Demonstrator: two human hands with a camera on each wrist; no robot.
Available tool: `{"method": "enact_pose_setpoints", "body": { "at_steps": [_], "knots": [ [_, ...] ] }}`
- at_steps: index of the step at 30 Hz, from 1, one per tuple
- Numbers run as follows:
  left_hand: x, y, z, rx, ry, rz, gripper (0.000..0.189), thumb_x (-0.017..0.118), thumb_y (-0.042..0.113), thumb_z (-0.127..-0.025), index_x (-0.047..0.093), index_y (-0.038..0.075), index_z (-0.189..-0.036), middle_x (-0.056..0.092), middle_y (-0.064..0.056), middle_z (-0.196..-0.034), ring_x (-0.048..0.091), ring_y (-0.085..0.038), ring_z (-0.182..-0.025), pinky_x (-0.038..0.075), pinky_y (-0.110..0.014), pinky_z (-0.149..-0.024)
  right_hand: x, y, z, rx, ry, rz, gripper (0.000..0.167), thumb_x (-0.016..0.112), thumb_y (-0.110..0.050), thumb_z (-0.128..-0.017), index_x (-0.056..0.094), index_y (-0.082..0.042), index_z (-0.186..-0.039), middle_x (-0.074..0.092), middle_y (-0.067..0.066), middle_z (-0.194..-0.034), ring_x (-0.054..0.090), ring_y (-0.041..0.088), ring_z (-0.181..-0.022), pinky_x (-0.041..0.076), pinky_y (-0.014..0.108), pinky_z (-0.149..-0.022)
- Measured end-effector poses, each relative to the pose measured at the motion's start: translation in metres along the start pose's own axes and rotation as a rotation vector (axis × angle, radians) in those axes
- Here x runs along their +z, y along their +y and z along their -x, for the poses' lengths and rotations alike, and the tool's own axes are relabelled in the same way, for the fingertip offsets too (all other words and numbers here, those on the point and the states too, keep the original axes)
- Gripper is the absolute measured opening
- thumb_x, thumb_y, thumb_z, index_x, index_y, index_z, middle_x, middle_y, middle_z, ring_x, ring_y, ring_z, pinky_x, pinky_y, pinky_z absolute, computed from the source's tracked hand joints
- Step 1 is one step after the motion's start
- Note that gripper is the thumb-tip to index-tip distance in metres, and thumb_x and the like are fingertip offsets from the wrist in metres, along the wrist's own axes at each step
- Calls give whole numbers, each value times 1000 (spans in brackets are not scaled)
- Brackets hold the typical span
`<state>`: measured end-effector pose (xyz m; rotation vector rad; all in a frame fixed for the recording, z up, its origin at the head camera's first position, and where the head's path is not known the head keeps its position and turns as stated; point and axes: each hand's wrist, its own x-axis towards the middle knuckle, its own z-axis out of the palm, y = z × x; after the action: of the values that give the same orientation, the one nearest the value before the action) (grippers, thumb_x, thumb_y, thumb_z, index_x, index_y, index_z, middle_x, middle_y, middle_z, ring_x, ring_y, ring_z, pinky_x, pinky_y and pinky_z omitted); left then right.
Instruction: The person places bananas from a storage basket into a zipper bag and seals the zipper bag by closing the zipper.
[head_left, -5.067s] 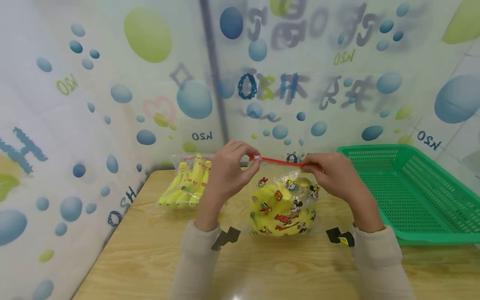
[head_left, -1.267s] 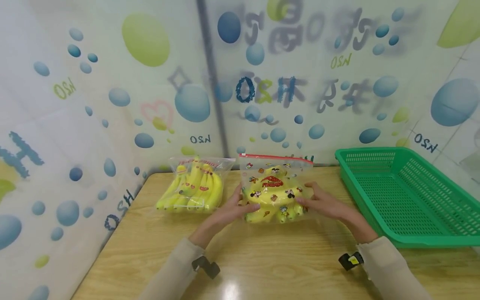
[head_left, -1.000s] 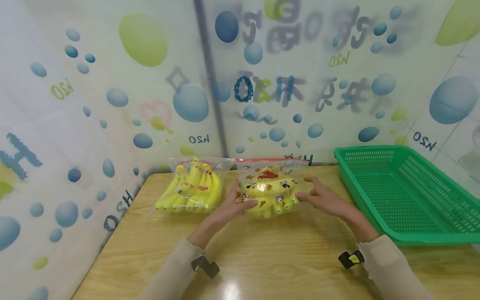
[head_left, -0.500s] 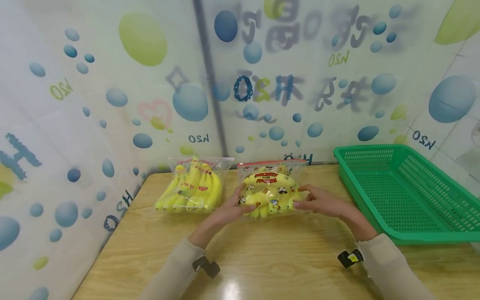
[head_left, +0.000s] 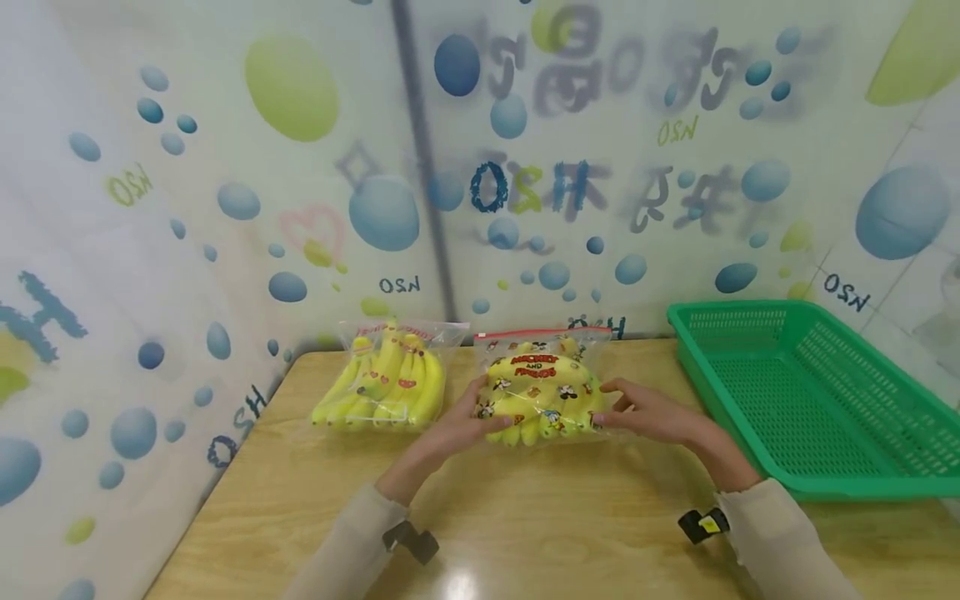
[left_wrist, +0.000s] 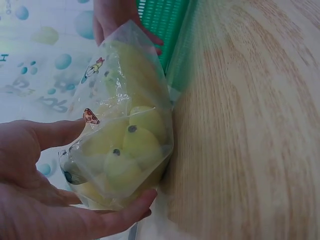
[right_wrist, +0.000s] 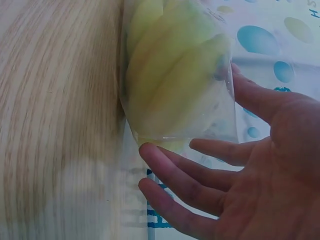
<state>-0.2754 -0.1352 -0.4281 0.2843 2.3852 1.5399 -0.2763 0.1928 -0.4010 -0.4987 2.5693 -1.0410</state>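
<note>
A clear zip bag of yellow bananas [head_left: 536,387] with a red zip strip and cartoon prints sits at the table's back, near the wall. My left hand [head_left: 465,417] rests at its left side, the fingers touching the plastic. In the left wrist view the left hand [left_wrist: 55,185] spreads fairly straight fingers around the bag's end [left_wrist: 120,145]. My right hand [head_left: 648,411] is at the right side, loosely spread. In the right wrist view the right hand [right_wrist: 240,165] has one digit touching the bag [right_wrist: 175,70]. The far side of the bag is hidden.
To the left stands a second zip bag of bananas [head_left: 386,383] with heart prints. On the right is a green plastic basket [head_left: 720,417] with perforated walls. Behind the wooden table [head_left: 525,517] hangs a bubble-print curtain [head_left: 652,225].
Earlier both hands pinched the red zip strip. Since then they have moved down to the bag's sides, and the bag has tipped back and settled slightly left on the table.
</note>
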Motion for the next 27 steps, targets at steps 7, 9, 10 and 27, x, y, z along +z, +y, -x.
{"method": "enact_pose_setpoints", "body": {
  "at_steps": [7,9,10,27],
  "knots": [
    [0,2,1,30,21,-5,93,70,35,-97,11,15,-166,16,-21,-172,27,-52,-152,29,-67,-120,-4,3,4,-17,50,30,66,64,-40,-102,44,4,-147,67,24,-122,67,32,-107,58,44,-82],
    [-1,3,2,38,19,-4,91,69,35,-98,12,14,-166,15,-21,-172,29,-54,-151,32,-67,-118,-5,3,6,-27,47,16,64,64,-37,-102,43,5,-147,68,23,-122,67,30,-106,58,43,-82],
    [-2,5,2,46,19,-5,90,68,34,-99,13,14,-166,14,-20,-172,29,-55,-150,33,-67,-118,-5,4,7,-32,43,4,65,64,-35,-103,42,6,-148,68,23,-121,67,30,-106,58,44,-82],
    [-44,14,9,121,169,-89,73,66,37,-100,30,23,-162,24,-8,-172,29,-46,-154,37,-62,-118,-14,-1,18,-16,151,40,77,58,-45,-104,27,1,-158,54,36,-140,62,48,-122,57,55,-91]
  ]
}}
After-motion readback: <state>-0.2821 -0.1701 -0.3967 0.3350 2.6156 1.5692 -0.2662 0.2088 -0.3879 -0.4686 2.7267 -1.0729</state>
